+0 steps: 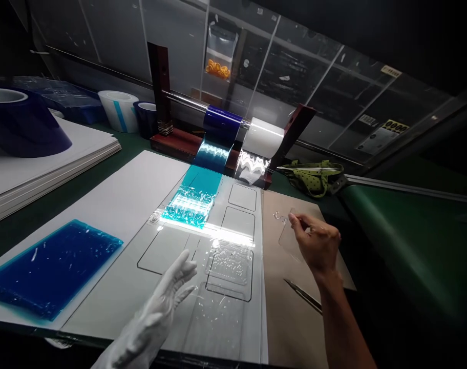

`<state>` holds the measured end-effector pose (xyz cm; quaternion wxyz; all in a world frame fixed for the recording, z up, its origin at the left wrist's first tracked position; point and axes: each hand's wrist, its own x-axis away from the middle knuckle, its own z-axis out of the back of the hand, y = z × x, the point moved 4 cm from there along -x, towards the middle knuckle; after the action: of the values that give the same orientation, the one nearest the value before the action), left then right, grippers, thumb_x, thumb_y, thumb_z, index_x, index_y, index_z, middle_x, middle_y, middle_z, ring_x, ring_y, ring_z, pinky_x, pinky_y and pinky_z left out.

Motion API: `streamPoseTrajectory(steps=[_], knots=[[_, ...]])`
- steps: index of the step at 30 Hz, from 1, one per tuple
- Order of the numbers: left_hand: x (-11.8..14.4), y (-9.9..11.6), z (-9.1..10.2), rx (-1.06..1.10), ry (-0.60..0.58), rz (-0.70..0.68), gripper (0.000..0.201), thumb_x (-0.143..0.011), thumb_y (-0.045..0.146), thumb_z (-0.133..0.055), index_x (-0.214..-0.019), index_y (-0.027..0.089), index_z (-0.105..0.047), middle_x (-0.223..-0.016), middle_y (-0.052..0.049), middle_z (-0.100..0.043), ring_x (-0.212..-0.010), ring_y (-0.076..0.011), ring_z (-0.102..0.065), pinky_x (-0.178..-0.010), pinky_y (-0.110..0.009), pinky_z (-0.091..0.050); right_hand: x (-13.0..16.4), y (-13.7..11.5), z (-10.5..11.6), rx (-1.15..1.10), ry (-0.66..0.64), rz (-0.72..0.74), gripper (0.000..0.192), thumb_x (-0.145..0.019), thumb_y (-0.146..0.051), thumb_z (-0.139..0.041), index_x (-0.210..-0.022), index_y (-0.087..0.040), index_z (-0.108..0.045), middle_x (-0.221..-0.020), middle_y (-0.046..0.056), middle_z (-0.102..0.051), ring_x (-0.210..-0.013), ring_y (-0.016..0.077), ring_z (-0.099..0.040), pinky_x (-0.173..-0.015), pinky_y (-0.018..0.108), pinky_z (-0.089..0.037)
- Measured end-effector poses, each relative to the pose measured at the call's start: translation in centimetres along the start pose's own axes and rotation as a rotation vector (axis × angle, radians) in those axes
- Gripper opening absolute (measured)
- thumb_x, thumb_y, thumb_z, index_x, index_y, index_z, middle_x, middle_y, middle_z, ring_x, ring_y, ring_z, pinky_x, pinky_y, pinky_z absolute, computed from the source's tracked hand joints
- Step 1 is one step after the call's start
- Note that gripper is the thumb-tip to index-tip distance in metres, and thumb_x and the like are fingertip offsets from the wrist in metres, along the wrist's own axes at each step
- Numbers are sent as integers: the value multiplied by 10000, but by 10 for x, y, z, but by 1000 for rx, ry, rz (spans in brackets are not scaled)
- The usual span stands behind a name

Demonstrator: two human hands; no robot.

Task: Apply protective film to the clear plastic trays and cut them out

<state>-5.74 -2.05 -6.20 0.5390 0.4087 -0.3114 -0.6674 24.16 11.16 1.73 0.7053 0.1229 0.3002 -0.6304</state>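
My left hand [172, 289], in a white glove, hovers flat with fingers together over a white template sheet [168, 251] printed with rounded rectangles. My bare right hand [318, 243] pinches a small clear plastic piece [287, 237] above a tan board [279, 307]. A strip of blue film [193, 200] runs from a blue roll [221, 124] on a rod stand down onto the template. Beside it a clear film [252, 166] hangs from a white roll [263, 136]. A clear embossed piece [229, 264] lies on one outline.
Tweezers [304, 296] lie on the tan board near my right wrist. A blue film sheet [49, 266] rests at front left. Stacked white boards [45, 164] carry a big blue roll [22, 123]. More tape rolls [120, 110] stand behind, and a green pouch [314, 177] lies right.
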Motion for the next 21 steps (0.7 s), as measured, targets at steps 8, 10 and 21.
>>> streamPoseTrajectory(steps=[8,10,21], knots=[[2,53,-32,-311,-87,188,1280,-580,877,-511,-1507,227,85,-1540,-234,-223,-1342,-493,-305,-900,-701,-453,27,-76,84,238,-88,577,331,-903,-248,-571,-581,-189,-526,-518,-36,-516,-473,110,-434,-517,272,-222],[-4,75,-44,-504,-43,-14,1483,-438,942,-504,-1476,134,180,-1541,-290,-143,-1379,-503,-208,-998,-708,-356,40,-93,86,191,-107,624,340,-904,-201,-554,-569,-191,-498,-509,-39,-488,-461,111,-393,-517,283,-213],[0,74,-53,-836,66,-190,1427,-498,756,-601,-1466,36,162,-1566,-255,-75,-1436,-436,-44,-1126,-646,-64,67,-142,86,-12,-46,634,359,-919,-153,-512,-565,-185,-465,-486,-49,-450,-444,93,-325,-510,293,-184]])
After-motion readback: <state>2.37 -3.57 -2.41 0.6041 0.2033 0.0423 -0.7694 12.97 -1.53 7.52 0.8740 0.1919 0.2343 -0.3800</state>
